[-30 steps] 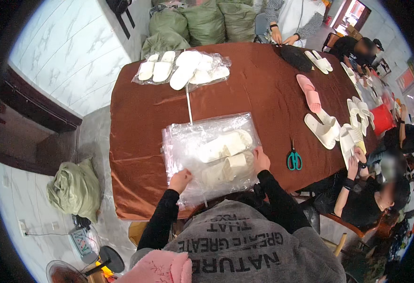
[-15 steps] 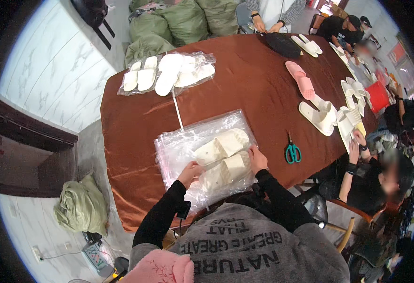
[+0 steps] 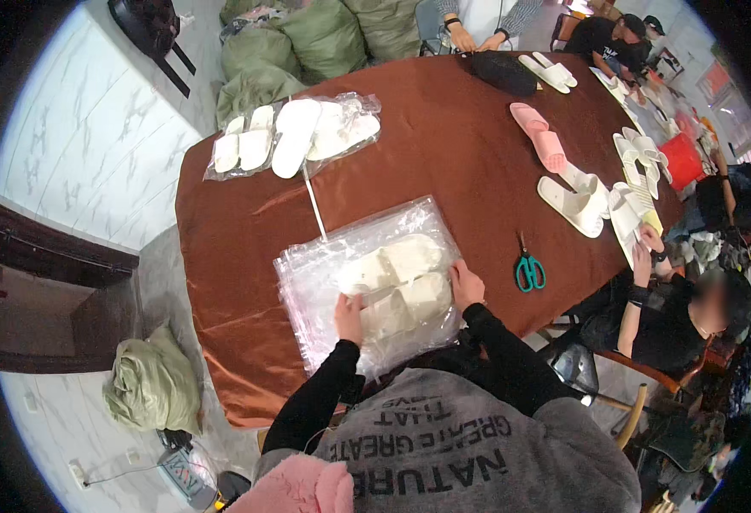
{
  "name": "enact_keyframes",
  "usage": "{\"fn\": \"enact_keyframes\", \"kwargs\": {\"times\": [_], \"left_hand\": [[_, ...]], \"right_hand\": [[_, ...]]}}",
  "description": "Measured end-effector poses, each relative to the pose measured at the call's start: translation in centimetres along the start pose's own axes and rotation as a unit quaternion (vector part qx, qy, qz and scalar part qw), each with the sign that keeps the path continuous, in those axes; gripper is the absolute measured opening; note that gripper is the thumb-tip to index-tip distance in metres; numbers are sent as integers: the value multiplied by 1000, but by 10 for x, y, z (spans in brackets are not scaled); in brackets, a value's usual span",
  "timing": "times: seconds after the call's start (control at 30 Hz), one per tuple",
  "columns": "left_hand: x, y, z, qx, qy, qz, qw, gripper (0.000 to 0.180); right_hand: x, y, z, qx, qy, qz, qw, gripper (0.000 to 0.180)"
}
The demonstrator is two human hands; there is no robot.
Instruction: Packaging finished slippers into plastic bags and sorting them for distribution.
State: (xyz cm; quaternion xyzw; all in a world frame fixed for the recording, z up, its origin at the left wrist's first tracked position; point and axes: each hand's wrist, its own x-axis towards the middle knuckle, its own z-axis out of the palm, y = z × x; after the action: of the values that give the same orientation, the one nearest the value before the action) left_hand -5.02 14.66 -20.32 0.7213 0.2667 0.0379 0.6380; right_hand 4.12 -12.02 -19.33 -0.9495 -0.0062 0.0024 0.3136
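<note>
Brown-clothed table [image 3: 444, 145] – pale marble-look floor [image 3: 76, 128], green sacks [image 3: 315, 38] beyond.

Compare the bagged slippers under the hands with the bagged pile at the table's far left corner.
The near bag of slippers lies under both hands, left hand and right hand; the far pile lies untouched. The near slippers look cream, the far ones whiter. Both sit in clear plastic on the brown table.

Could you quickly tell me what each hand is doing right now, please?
Left hand: flat on the clear plastic bag of white slippers.
Right hand: resting on the same bag's right edge.
</note>
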Motion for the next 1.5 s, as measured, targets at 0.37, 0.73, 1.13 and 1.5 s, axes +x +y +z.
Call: {"fn": "enact_keyframes", "kwargs": {"times": [0.37, 0.73, 1.13, 1.5], "left_hand": [[-44, 29, -172, 119, 195, 60, 972, 22], [-106, 158, -156, -150, 232, 131, 952, 21], [-48, -32, -119, 211, 236, 43, 948, 19], [-65, -34, -105, 113, 219, 47, 968, 25]], "right_hand": [[-1, 3, -7, -2, 22, 16, 1000, 18], [2, -1, -3, -17, 32, -3, 999, 18], [4, -16, 5, -31, 6, -15, 999, 18], [15, -76, -77, -156, -47, -175, 971, 29]]}}
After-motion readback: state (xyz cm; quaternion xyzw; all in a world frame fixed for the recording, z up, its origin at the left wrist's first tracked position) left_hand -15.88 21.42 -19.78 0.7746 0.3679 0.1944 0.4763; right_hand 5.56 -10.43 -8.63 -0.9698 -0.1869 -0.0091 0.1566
